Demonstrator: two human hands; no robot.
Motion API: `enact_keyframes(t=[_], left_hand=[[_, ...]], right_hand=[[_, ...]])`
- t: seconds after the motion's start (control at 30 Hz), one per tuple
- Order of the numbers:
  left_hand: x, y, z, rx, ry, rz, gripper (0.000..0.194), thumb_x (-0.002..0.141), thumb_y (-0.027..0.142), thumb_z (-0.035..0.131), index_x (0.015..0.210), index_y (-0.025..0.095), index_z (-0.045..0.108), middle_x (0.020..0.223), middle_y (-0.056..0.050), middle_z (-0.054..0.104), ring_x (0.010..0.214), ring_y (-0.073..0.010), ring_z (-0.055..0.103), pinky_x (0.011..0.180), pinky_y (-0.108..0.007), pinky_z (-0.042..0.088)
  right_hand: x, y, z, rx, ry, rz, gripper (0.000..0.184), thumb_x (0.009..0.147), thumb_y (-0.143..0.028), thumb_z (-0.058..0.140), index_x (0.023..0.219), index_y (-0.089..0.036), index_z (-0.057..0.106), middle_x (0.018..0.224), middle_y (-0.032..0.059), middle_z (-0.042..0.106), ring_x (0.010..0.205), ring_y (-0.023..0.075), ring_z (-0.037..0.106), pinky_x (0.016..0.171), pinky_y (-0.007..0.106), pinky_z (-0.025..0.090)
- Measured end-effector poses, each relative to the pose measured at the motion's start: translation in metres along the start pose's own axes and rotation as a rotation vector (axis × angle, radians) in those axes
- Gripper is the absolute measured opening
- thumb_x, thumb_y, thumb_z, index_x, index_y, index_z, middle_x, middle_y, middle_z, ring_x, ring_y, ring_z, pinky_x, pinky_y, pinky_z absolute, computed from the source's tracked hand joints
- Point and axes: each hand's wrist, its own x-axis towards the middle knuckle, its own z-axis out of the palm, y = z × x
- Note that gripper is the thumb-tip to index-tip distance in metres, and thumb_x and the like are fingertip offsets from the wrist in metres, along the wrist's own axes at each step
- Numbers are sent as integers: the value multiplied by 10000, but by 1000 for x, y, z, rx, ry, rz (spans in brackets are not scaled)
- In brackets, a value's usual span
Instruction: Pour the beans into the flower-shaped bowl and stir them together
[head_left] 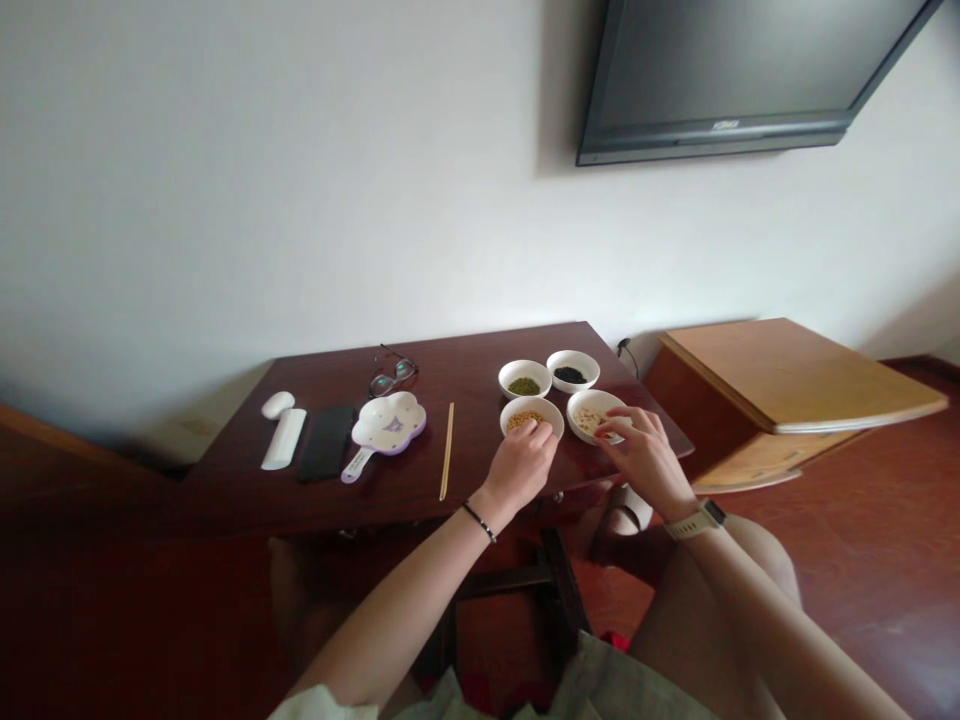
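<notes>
My left hand (523, 462) reaches into a white bowl of tan grains (525, 408), its fingers bunched over the contents. My right hand (645, 452) rests on the rim of a white bowl of pale seeds (587, 405), fingers curled round its near edge. Behind these two stand a bowl of green beans (524, 380) and a bowl of black seeds (572, 371). All sit on the right part of a dark wooden table (420, 480). A cord bracelet is on my left wrist and a watch on my right.
A pair of wooden chopsticks (447, 451) lies left of the bowls. Further left are a flower-shaped white dish with a handle (386, 427), glasses (392, 373), a black phone (325, 442) and two white objects (282, 428). A lighter wooden cabinet (787, 385) stands to the right, a wall TV (735, 70) above.
</notes>
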Motion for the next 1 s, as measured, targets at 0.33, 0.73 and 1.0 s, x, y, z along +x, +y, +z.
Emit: enact_keyframes(t=[0.33, 0.73, 1.0], left_hand=[[2, -12, -2, -203, 146, -217, 416, 1082, 527, 624, 1348, 212, 681, 1400, -168, 655, 1378, -362, 562, 1195, -542, 452], [43, -81, 52, -714, 174, -661, 485, 1081, 254, 466, 1524, 181, 648, 1655, -177, 498, 1570, -258, 490, 1320, -386, 368], [69, -68, 64, -781, 200, -628, 475, 1055, 190, 438, 1461, 163, 684, 1576, -177, 546, 1523, -264, 523, 1326, -401, 363]], right_hand=[[45, 33, 5, 267, 42, 115, 486, 1033, -540, 628, 1429, -273, 721, 1600, 141, 576, 1529, 345, 498, 1309, 590, 367], [105, 82, 59, 323, -134, 222, 472, 987, -376, 626, 1392, -176, 762, 1653, 222, 523, 1367, 296, 678, 1239, 475, 472], [106, 103, 43, 258, -123, 225, 499, 971, -417, 667, 1380, -147, 765, 1631, 241, 557, 1530, 357, 550, 1304, 532, 385]])
